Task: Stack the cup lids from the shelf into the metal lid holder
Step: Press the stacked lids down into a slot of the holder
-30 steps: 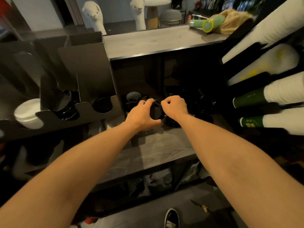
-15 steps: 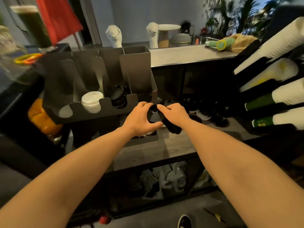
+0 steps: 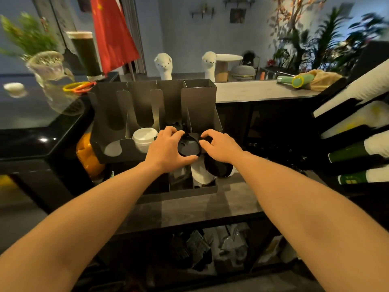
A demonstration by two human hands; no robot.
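The grey metal lid holder (image 3: 197, 95) stands on the shelf board, with several upright slots. One slot holds a stack of white lids (image 3: 143, 138); black lids (image 3: 176, 124) show dimly in the slot to its right. My left hand (image 3: 166, 149) grips a single black cup lid (image 3: 188, 147) by its rim, right in front of the holder's right-hand slots. My right hand (image 3: 222, 145) touches that lid's right edge with its fingertips and holds a stack of black lids (image 3: 219, 170) underneath its palm. More dark lids (image 3: 275, 148) lie in the shadowed shelf to the right.
Paper cup sleeves (image 3: 357, 150) jut out from a rack at the right. A black counter (image 3: 42, 127) with a glass jar (image 3: 47, 64) lies on the left. White items (image 3: 200, 174) sit in the tray below the holder. The wooden shelf board (image 3: 210, 207) runs in front.
Both hands have come out of the dark shelf and moved left and up to the holder's front. The left hand now holds one lid apart from the stack in the right hand.
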